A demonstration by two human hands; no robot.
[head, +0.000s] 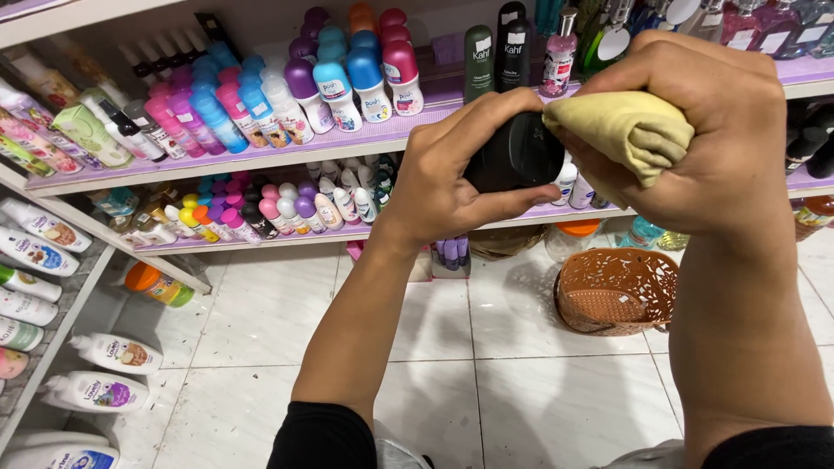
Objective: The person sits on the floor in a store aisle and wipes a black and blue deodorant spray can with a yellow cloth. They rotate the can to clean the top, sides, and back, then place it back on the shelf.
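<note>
Right hand [721, 130] pressing yellow cloth [630, 130], left hand [452, 178] gripping black bottle [512, 156]

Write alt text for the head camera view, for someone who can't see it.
The left hand holds a dark rounded container while the right hand presses a bunched yellowish cloth to it. Behind are purple shelves of colourful bottles; a brown perforated plastic basket sits on the white tiled floor.

- Both forearms are bare and stretch forward and up, with dark sleeves at the elbows.
- The left hand [447, 178] has its fingers curled in a grip, thumb pointing right.
- The right hand [695, 130] is bunched into a tight fist, knuckles up.
- The hands meet at the fingertips.
</note>
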